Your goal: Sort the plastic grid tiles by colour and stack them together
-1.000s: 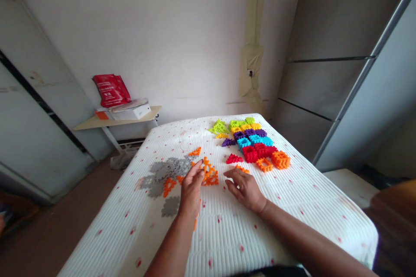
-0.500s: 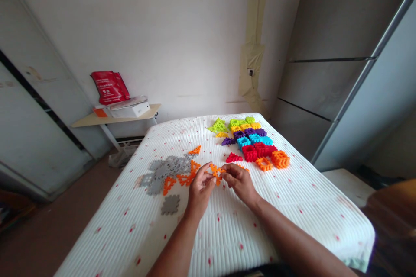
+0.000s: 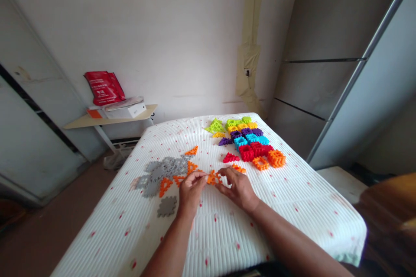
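Between my two hands is an orange interlocking plastic building piece with a notched edge. My left hand pinches its left side with thumb and fingers. On the other side, the thumb and fingers of my right hand close on its right edge. Several orange triangular pieces lie just left of and beyond my left hand, beside a heap of grey pieces. A single grey square piece rests nearer to me. Beyond my right hand, an orange triangle is partly hidden by the fingers.
Sorted stacks stand at the right back: orange, red, light blue, purple, yellow and green. A side table at left bears boxes and a red bag. A fridge is at right.
The orange piece has come down lower and tilted flatter between my hands. My left hand has shifted slightly left and down. The whole view has turned a little.
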{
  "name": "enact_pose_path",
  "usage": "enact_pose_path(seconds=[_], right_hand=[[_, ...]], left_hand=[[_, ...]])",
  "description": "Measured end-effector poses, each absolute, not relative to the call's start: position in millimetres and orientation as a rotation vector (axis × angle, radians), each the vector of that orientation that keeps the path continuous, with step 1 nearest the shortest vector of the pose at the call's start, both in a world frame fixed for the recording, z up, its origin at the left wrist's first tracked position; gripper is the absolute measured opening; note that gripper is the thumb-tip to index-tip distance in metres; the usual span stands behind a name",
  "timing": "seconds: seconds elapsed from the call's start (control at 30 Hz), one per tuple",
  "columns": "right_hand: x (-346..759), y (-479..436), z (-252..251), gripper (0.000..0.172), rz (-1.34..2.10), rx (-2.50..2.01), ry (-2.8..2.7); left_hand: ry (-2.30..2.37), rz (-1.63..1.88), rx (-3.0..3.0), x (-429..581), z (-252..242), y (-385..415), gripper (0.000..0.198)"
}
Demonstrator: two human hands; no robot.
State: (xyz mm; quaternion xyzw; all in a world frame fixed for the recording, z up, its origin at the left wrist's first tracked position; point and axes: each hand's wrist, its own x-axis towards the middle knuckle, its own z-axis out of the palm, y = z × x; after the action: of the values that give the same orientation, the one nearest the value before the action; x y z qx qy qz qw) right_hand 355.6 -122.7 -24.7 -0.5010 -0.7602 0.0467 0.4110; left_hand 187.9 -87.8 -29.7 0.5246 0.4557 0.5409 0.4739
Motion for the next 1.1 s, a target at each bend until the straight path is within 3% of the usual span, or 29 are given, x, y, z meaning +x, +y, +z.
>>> enact_pose_path(seconds=[0.43,0.73,0.93,1.1], right_hand=[[389,-115,-7,0.024,-0.175,-1.359,-2.038],[434,-100,-2,0.020,-0.161,-1.571,-2.263],[429,-98,-9,0.020,-0.105,-1.654,-2.283],[427,-98,-9,0.019,-0.112,-1.681,-2.294]], left_hand=[[1.048,1.281,1.284,193,-27,-92,0.029],[1.162,1.275,1.827,195,-33,-88,0.015],[1.266,1.012,2.313,216,-24,-80,0.023],[1.364,0.758,2.381,237,-18,-70,0.033]])
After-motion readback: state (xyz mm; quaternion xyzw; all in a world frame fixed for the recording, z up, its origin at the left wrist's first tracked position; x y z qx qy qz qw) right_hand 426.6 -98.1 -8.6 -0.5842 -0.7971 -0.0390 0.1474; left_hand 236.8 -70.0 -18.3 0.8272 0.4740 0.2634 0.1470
